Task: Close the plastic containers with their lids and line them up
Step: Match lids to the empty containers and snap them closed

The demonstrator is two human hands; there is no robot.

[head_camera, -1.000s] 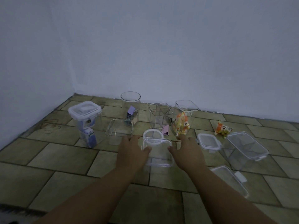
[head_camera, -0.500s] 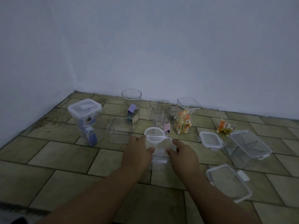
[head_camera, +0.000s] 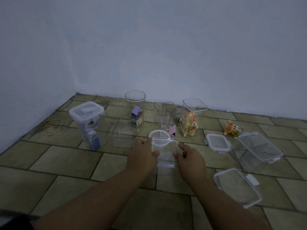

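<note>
Midway across the tiled floor (head_camera: 66,163), my left hand (head_camera: 142,155) and right hand (head_camera: 190,157) clamp their fingers (head_camera: 147,141) on opposite sides of the clear container (head_camera: 165,150), which I judge keeps it level and square for placing

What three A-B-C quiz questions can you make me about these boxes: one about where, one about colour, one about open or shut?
1. Where does the tall lidded container stand? A far left B far right C on a shelf
2. What colour are the snacks in the square jar? A blue B orange and yellow C black
3. The round jar is: A open B lidded C tipped over
Answers: 1 A, it is leftmost; 2 B, seen through the clear wall; 3 A, its rim is bare.
</note>
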